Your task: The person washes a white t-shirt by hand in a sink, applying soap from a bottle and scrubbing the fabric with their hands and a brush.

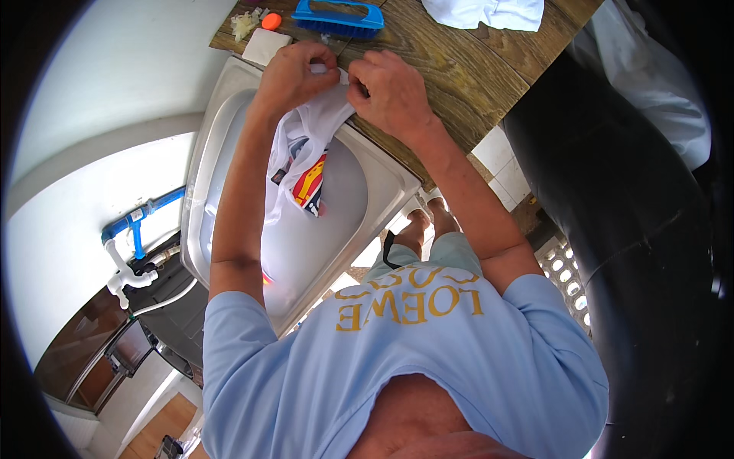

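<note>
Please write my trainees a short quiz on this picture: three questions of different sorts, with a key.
1. True or false: the blue brush lies on the wooden tabletop.

2. Fill in the colour: the small round object to the left of the brush is ____.

3. Multiple choice: what do the left hand and right hand hold?
a) the blue brush
b) the printed white cloth
c) the small round object

Key: 1 true; 2 orange; 3 b.
</note>
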The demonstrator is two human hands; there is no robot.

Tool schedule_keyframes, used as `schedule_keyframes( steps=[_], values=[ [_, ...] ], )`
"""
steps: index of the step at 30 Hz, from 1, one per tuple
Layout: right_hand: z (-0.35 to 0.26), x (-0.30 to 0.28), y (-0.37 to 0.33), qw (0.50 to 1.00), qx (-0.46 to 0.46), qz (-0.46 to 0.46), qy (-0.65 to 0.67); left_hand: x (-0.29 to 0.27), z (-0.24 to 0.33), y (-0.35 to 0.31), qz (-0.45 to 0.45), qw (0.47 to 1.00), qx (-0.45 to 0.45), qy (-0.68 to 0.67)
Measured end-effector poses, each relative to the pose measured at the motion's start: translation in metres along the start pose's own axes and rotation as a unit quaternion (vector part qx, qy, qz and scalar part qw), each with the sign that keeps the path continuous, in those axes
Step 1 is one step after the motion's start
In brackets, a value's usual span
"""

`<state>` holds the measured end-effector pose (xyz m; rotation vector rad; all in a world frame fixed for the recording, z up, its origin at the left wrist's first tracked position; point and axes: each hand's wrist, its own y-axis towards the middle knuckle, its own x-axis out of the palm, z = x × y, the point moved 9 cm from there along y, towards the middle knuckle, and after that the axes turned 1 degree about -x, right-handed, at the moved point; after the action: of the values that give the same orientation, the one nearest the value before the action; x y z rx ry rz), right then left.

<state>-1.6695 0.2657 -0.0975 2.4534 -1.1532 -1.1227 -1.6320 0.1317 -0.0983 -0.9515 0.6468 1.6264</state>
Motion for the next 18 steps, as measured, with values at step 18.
schedule_keyframes(
  steps=[18],
  values=[
    [0.0038,0.0051,-0.0016,1.0,0.005,-0.013,-0.013,0.0018,0.0045,0.0001,-0.022,1.0,-0.002,0.022]
  ],
)
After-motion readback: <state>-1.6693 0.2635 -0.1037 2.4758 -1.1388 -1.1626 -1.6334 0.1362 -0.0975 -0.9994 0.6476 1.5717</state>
